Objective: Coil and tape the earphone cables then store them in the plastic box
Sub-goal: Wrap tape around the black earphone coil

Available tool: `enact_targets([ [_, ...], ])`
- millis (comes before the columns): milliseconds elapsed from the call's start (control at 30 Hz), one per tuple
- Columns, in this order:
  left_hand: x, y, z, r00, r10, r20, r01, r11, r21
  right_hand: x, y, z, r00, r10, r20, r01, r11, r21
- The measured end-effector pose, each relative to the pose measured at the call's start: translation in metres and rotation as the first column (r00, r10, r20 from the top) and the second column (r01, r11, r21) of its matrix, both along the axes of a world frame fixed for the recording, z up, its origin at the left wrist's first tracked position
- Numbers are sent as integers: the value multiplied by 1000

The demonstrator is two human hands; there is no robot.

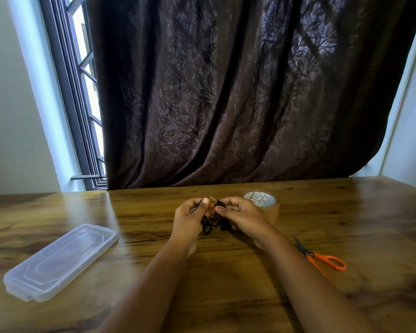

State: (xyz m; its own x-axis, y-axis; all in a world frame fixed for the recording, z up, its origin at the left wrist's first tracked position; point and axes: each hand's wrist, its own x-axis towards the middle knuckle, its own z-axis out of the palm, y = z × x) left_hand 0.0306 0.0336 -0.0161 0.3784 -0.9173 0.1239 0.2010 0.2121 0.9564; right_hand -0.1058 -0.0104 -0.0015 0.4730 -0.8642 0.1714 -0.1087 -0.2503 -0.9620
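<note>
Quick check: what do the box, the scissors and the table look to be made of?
Box: clear, slightly frosted plastic; the grain beneath shows through its lid. Scissors: glossy orange plastic handles, dark blades, probably metal. Table: wood or wood-look laminate, brown grain with a soft sheen.

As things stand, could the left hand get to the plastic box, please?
Probably yes: nothing lies between the left hand and the plastic box, though that hand now grips the earphone cable.

Dark curtain behind wooden table — window left.
</note>
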Motion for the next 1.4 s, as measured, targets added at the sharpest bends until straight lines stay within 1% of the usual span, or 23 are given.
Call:
enact_targets([
  [67, -1, 1, 2, 994, -24, -105, 23, 1000, -4, 0, 0, 1, 1000, 1, 23, -1, 1000, 16],
  [133, -1, 3, 4, 986, -38, -165, 37, 999, -7, 0, 0, 1, 999, 6, 50, -8, 999, 39],
  [233, -2, 3, 4, 978, -47, -203, 46, 999, -8, 4, 2, -1, 996, 28, 89, -34, 997, 73],
  [367, -3, 2, 3, 970, -49, -238, 49, 999, -6, 9, 3, -4, 991, -9, 133, -4, 996, 92],
  [433, -3, 2, 3, 973, -65, -220, 64, 998, -10, 10, 3, -5, 988, -44, 148, 33, 997, 73],
  [467, -4, 2, 3, 981, -63, -185, 63, 998, -7, 10, 3, -5, 986, -63, 156, 52, 996, 68],
  [567, -4, 2, 0, 1000, 6, -13, -6, 1000, 21, 13, 0, -6, 972, -104, 210, 83, 991, 104],
  [667, -6, 1, 1, 1000, 3, 9, -3, 1000, 13, 14, -5, -7, 952, -139, 273, 103, 985, 141],
  [700, -6, 0, 2, 1000, -5, 18, 4, 1000, 19, 14, -6, -7, 952, -144, 271, 112, 985, 131],
  [767, -8, 0, 3, 998, -21, 55, 18, 999, 47, 13, -6, -7, 964, -143, 225, 129, 989, 76],
  [900, -8, -1, 2, 994, -29, 103, 19, 996, 91, 15, -4, -9, 986, -109, 126, 109, 994, 3],
  [967, -7, -1, 2, 992, -40, 121, 28, 995, 98, 16, -4, -9, 988, -145, 44, 149, 984, -96],
  [1033, -7, -2, 1, 990, -53, 132, 39, 994, 106, 14, -6, -8, 985, -172, 7, 171, 972, -161],
  [1067, -7, -2, 1, 990, -53, 133, 39, 994, 105, 12, -6, -8, 986, -165, 16, 165, 975, -149],
  [1167, -5, -2, -1, 993, -48, 110, 36, 994, 107, 7, -7, -9, 992, -106, 69, 108, 994, -18],
  [1267, -2, -2, -2, 998, -53, 39, 48, 992, 115, 2, -8, -11, 989, -102, 107, 95, 993, 69],
  [1400, 4, -2, -2, 997, -10, -74, 20, 992, 122, -2, -10, -10, 972, -95, 215, 50, 977, 207],
])
